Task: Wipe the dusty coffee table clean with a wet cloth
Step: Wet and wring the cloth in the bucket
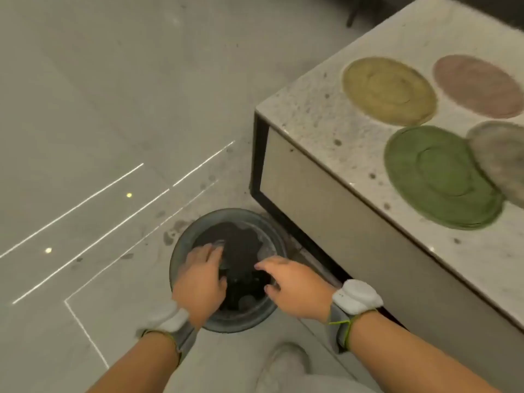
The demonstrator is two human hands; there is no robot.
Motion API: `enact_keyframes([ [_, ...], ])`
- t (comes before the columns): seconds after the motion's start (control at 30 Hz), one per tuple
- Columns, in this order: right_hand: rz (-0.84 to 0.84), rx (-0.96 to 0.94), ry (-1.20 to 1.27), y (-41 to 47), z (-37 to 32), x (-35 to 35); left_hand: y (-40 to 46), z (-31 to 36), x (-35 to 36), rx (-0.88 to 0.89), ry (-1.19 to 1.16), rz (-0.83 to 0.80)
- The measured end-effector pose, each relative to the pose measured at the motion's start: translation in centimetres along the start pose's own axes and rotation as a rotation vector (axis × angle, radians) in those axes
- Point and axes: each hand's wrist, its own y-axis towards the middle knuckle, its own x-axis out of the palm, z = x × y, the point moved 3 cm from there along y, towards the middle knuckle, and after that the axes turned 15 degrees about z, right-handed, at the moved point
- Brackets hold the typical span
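A round grey basin (181,252) stands on the floor beside the corner of the coffee table (314,129). Inside it lies a dark cloth (241,248) in water, partly bunched up between my hands. My left hand (198,282) reaches in from the left, fingers over the cloth and thumb against the bunched part. From the right, my right hand (295,287) grips the same bunch between fingers and thumb. The table has a pale speckled stone top and a dark frame.
Several round mats lie on the tabletop: a yellow mat (388,90), a pink mat (479,86), a green mat (439,177) and a grey mat (499,160) overlapping it. Wet spots mark the tiled floor (113,109) left of the basin. My shoe (286,364) is below the basin.
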Motion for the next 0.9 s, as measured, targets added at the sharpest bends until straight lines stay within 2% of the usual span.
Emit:
enact_keyframes([
  [0.2, 0.01, 0.065, 0.061, 3.4, 1.5, 4.3, 2.9, -1.5, 4.6, 0.068, 0.171, -0.121],
  [0.3, 0.041, 0.059, 0.074, 4.9, 1.9, 5.5, 3.9, -1.8, 5.8, 0.043, 0.172, -0.108],
  [0.57, 0.136, 0.177, 0.196, 6.4, 3.2, 6.3, 4.2, -0.8, 5.9, -0.285, -0.404, -0.008],
  [0.67, 0.164, 0.273, 0.36, 6.8, 3.3, 6.1, 3.7, 0.0, 4.9, -0.395, -0.645, 0.004],
  [0.8, 0.172, 0.402, 0.588, 7.6, 3.1, 5.7, 3.5, 0.6, 4.0, -0.462, -0.805, 0.039],
  [0.9, 0.137, 0.42, 0.553, 7.4, 3.1, 5.8, 3.8, 0.2, 3.5, -0.772, -1.201, 0.039],
])
